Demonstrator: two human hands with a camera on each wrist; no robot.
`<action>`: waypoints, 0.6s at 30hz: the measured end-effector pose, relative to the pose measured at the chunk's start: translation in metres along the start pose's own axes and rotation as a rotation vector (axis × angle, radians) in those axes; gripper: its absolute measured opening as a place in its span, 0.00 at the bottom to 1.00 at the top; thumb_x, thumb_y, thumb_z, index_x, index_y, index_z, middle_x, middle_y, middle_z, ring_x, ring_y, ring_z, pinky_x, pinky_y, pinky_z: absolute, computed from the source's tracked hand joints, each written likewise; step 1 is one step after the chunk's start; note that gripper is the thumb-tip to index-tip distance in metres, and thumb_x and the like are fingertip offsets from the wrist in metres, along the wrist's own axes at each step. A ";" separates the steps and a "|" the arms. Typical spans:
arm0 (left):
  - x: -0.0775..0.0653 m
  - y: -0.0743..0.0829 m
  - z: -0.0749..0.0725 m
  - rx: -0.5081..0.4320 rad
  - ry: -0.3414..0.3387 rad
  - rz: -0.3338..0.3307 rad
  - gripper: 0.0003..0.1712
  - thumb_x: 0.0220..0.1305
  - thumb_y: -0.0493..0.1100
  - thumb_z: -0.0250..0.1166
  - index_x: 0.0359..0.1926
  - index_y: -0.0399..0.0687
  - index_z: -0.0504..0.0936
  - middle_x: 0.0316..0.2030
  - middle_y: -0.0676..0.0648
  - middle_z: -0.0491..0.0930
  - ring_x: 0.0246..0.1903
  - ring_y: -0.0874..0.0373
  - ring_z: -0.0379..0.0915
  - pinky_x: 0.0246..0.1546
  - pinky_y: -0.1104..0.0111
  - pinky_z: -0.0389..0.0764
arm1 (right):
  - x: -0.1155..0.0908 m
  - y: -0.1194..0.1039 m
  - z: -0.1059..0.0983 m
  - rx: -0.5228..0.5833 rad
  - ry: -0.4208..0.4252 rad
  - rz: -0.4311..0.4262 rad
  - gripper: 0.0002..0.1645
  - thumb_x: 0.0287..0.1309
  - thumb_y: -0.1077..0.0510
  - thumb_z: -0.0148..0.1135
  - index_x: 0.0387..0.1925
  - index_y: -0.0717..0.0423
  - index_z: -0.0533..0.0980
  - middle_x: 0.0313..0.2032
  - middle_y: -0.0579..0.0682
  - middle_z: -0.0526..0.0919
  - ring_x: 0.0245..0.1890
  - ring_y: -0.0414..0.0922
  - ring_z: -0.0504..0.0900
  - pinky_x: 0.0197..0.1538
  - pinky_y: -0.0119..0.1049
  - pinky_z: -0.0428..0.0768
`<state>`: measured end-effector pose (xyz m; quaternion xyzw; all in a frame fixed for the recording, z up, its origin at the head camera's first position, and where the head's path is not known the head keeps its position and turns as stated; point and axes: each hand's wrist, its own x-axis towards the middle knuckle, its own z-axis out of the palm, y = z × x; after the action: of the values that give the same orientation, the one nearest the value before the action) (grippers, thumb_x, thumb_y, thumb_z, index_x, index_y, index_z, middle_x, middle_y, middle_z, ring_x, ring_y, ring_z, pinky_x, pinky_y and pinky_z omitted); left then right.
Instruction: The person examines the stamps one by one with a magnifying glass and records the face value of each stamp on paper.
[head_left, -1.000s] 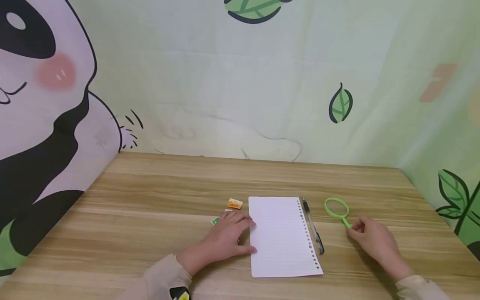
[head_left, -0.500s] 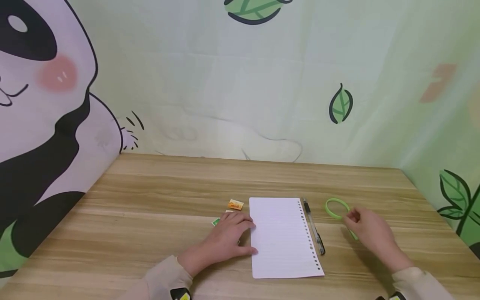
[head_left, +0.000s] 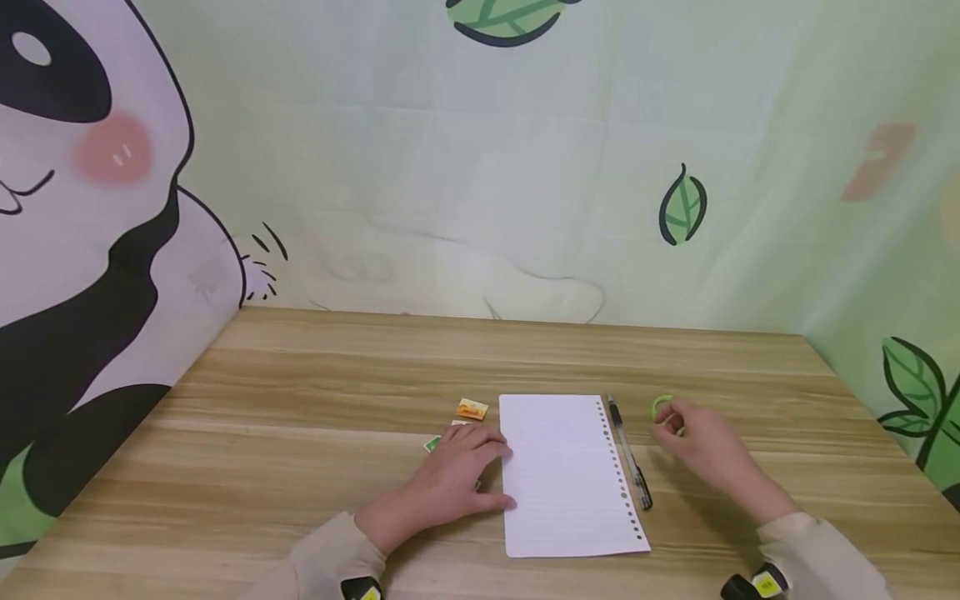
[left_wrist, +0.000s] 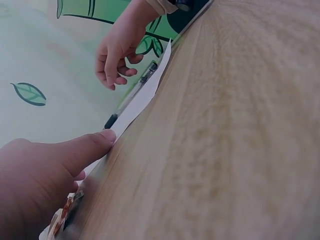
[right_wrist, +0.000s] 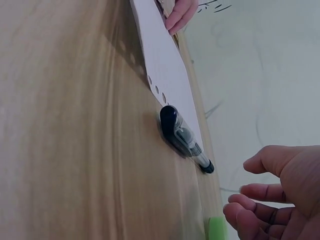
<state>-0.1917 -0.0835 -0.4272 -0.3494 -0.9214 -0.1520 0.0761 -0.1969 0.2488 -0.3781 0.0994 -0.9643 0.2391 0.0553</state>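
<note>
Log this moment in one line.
left grip: touching left edge of paper | right grip: empty, over magnifier | pen: right of paper

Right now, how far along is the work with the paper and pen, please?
Looks done: the paper lies on the table, the pen beside it. In hand: the left hand touches the paper's left edge; the right hand, holding nothing, is near the magnifying glass. Perhaps left: writing; the paper shows only printed lines.
</note>
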 end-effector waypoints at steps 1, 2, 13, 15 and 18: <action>0.000 0.000 0.000 0.000 0.001 0.001 0.32 0.52 0.64 0.69 0.52 0.49 0.80 0.54 0.52 0.76 0.58 0.55 0.68 0.64 0.56 0.66 | 0.001 -0.001 0.001 0.006 -0.011 -0.007 0.10 0.59 0.58 0.62 0.38 0.62 0.76 0.27 0.49 0.81 0.23 0.39 0.70 0.22 0.29 0.67; 0.000 0.000 0.000 0.000 0.001 0.001 0.32 0.52 0.64 0.68 0.52 0.49 0.80 0.54 0.52 0.76 0.58 0.55 0.68 0.64 0.56 0.66 | 0.002 -0.001 0.002 0.008 -0.018 -0.015 0.11 0.59 0.57 0.62 0.39 0.62 0.76 0.28 0.49 0.80 0.23 0.39 0.70 0.22 0.29 0.67; 0.000 0.000 -0.001 -0.017 -0.019 -0.019 0.33 0.52 0.64 0.68 0.53 0.49 0.79 0.55 0.51 0.76 0.59 0.55 0.67 0.64 0.55 0.65 | 0.012 -0.004 0.012 0.027 -0.065 -0.122 0.12 0.55 0.59 0.65 0.40 0.62 0.76 0.27 0.46 0.78 0.27 0.38 0.74 0.29 0.29 0.73; 0.000 0.001 -0.002 -0.023 -0.021 -0.019 0.33 0.52 0.64 0.68 0.53 0.49 0.79 0.55 0.51 0.76 0.59 0.55 0.67 0.64 0.55 0.66 | 0.013 -0.005 0.014 0.031 -0.076 -0.134 0.13 0.55 0.59 0.65 0.40 0.62 0.77 0.26 0.46 0.78 0.27 0.38 0.73 0.29 0.28 0.73; 0.000 0.001 -0.002 -0.033 -0.018 -0.021 0.32 0.52 0.63 0.69 0.52 0.49 0.79 0.55 0.51 0.76 0.59 0.54 0.67 0.64 0.54 0.66 | 0.015 -0.006 0.016 0.046 -0.094 -0.153 0.13 0.55 0.61 0.65 0.41 0.62 0.76 0.25 0.45 0.77 0.24 0.36 0.71 0.25 0.27 0.72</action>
<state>-0.1908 -0.0837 -0.4257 -0.3424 -0.9231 -0.1647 0.0603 -0.2108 0.2338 -0.3875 0.1851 -0.9496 0.2515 0.0258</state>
